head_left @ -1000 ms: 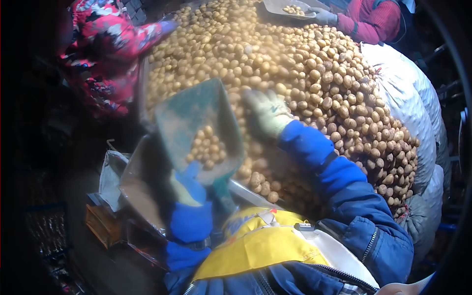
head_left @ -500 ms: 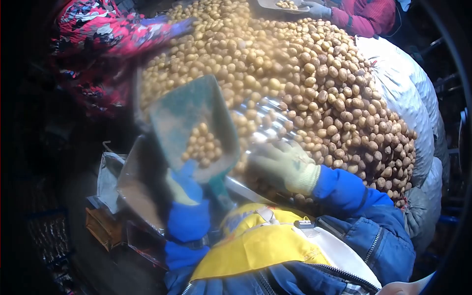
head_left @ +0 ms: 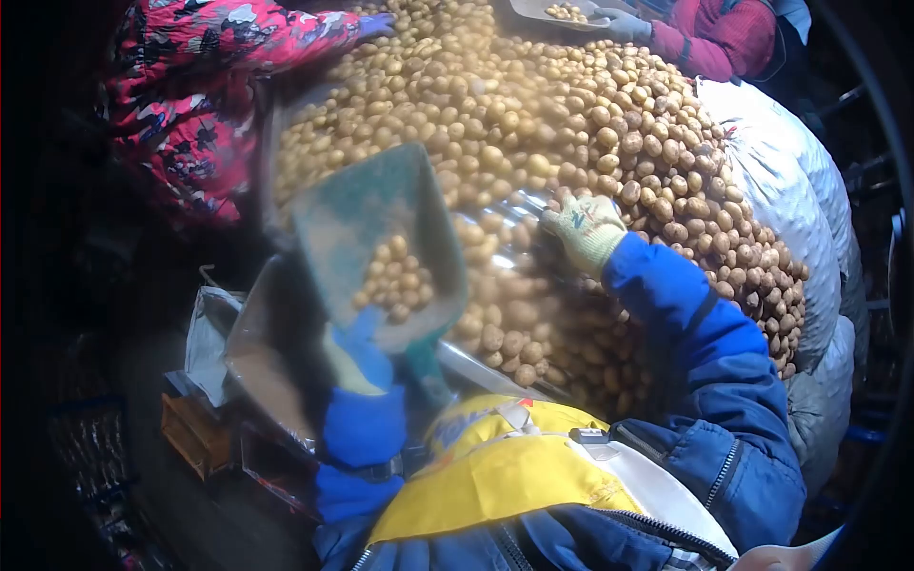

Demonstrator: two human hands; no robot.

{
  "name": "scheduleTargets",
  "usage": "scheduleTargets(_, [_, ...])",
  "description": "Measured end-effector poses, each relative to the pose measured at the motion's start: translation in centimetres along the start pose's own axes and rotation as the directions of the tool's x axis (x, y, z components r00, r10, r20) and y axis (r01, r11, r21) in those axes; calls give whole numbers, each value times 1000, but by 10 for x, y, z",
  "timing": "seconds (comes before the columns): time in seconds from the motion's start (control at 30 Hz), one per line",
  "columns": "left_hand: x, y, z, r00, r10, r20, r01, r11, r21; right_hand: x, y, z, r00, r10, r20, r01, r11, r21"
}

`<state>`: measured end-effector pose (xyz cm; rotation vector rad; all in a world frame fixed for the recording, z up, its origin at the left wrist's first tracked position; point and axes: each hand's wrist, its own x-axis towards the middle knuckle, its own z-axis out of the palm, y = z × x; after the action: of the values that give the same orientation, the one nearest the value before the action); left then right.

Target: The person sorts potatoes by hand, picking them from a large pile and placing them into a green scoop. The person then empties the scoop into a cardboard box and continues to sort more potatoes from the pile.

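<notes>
A green scoop with a small heap of potatoes in it is tilted over the near left of the pile. My left hand, in a blue and pale yellow glove, grips it by its lower edge near the handle. My right hand, in a pale yellow glove, rests on the large pile of potatoes. Its fingers are curled in at the potatoes; what they hold, if anything, is hidden. Just left of that hand, shiny metal bars show between potatoes.
Full white sacks line the right side. A person in a pink patterned jacket reaches onto the pile at upper left. Another person's gloved hand holds a scoop at the top. A wooden crate stands lower left.
My right hand has moved away from me and to the right, its fingers drawing in, baring potatoes near me. My left hand and the scoop stay put. The patterned sleeve has shifted upward.
</notes>
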<state>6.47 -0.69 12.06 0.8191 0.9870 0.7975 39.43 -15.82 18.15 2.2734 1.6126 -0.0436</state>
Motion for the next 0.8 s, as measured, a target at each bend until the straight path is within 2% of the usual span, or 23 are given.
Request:
scheduleTargets(0.1, [1,0,1,998,-39,-40,39,999,-1,20,3,-12,957,-44,287,58,998,-39])
scheduleTargets(0.13, [1,-4,-2,999,-15,-52,17,999,48,35,6,-9,891,-73,448,77,997,10])
scheduleTargets(0.2, [5,-13,-9,997,49,-51,-42,991,130,46,0,-13,848,-93,522,-12,981,194])
scheduleTargets(0.27, [4,-9,-3,999,27,-47,-26,999,20,51,9,-19,863,-173,474,109,981,160])
scheduleTargets(0.3, [4,-8,-1,999,15,-33,-17,999,-36,47,10,-12,872,-261,415,272,962,34])
scheduleTargets(0.37, [6,-11,-2,999,14,-34,-17,997,-82,50,13,6,870,-234,433,239,970,44])
scheduleTargets(0.4, [9,-11,-6,998,-58,-23,53,979,-195,50,15,13,875,-222,429,220,974,56])
scheduleTargets(0.47, [11,-13,-11,992,-120,-27,109,960,-257,47,12,9,893,-208,400,181,978,105])
scheduleTargets(0.5, [12,-14,-11,993,-106,-47,93,972,-214,48,8,5,893,-199,403,157,978,135])
scheduleTargets(0.57, [14,-11,0,994,-69,-82,60,993,-105,71,7,31,840,-96,534,-24,977,212])
scheduleTargets(0.6, [8,-5,6,994,-44,-104,41,999,-36,47,-8,-30,840,-104,532,95,994,44])
scheduleTargets(0.67, [3,1,5,996,5,-86,3,996,92,45,-7,-23,905,-48,423,-20,988,155])
scheduleTargets(0.77, [12,-8,4,999,33,-2,-33,991,-129,25,4,-34,955,-5,296,-106,928,358])
scheduleTargets(0.8, [13,-6,4,1000,30,9,-29,992,-124,23,5,-36,950,-11,311,-112,919,377])
